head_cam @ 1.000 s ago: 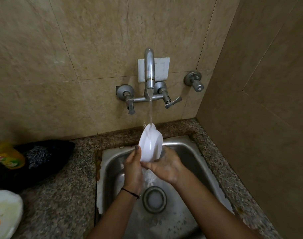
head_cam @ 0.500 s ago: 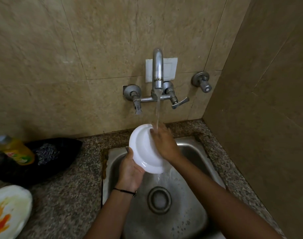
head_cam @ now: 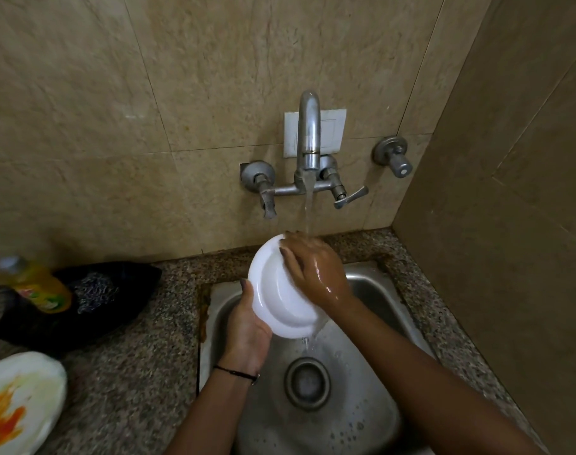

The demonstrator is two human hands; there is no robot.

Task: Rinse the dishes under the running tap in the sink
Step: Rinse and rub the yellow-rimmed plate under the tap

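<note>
A white bowl (head_cam: 273, 290) is held tilted over the steel sink (head_cam: 372, 402), its hollow facing me. My left hand (head_cam: 247, 330) grips its lower left rim from underneath. My right hand (head_cam: 316, 274) lies flat inside the bowl, fingers spread toward the upper rim, wet and shiny. Water streams from the wall tap (head_cam: 308, 139) onto my right hand's fingers and the bowl's top edge, then drips off the bowl's lower rim toward the drain (head_cam: 308, 384).
A dirty white plate (head_cam: 17, 402) with orange stains sits on the granite counter (head_cam: 129, 372) at the lower left. Behind it lie a black bag (head_cam: 93, 300) and a yellow soap bottle (head_cam: 39, 285). A tiled wall closes off the right side.
The bowl turned from edge-on to face me and rose toward the tap. My right hand went from under its rim to inside it, beneath the stream.
</note>
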